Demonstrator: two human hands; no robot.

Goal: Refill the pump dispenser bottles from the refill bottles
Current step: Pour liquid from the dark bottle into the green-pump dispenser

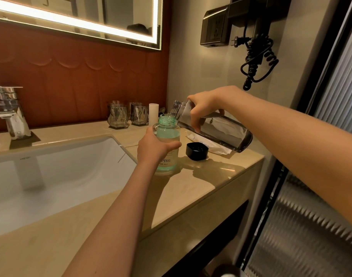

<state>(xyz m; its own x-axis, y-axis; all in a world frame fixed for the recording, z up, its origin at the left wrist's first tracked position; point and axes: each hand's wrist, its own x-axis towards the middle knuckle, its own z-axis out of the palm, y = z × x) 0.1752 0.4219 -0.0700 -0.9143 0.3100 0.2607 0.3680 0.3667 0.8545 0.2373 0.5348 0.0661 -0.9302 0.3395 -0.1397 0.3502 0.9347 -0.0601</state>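
Pouring, the right hand gripped the tilted refill bottle; the left hand clasped the green bottle. Tilting further could spill liquid past its narrow mouth.

a chrome faucet stands behind the white sink, two glass tumblers farther right.

Clear glossy plastic refill bottle; translucent teal dispenser bottle; polished stone counter; chrome faucet.
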